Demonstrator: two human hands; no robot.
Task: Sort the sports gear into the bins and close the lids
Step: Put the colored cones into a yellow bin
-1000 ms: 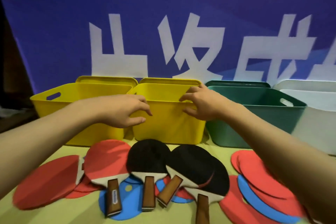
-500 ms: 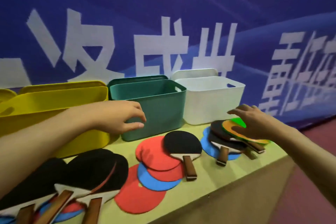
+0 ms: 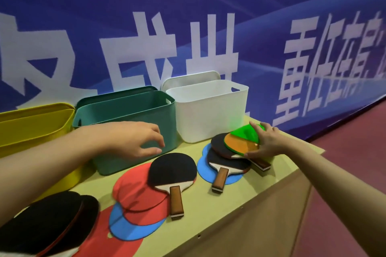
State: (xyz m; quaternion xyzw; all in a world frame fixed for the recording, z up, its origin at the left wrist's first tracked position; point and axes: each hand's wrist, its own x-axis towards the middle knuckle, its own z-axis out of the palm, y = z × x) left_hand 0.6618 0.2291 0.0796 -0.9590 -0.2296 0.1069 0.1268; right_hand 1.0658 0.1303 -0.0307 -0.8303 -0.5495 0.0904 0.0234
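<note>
Yellowish table [image 3: 240, 204] before blue banner [image 3: 208, 6], maroon floor [image 3: 355, 215].

The blue banner [image 3: 271, 16] bears large white Chinese characters, among them "成".

Soft, even indoor light, moderately bright, falls from above, perhaps slightly from the front. Shadows are faint: a thin dark rim under the black paddle [image 3: 173, 170] on the surface [image 3: 211, 213]. The white bin [image 3: 211, 110] is nearly overexposed. The banner [image 3: 188, 27] lettering smears with motion blur at right. Wide-angle distortion bends the edges, and the near-left paddles [image 3: 48, 225] look soft.
</note>
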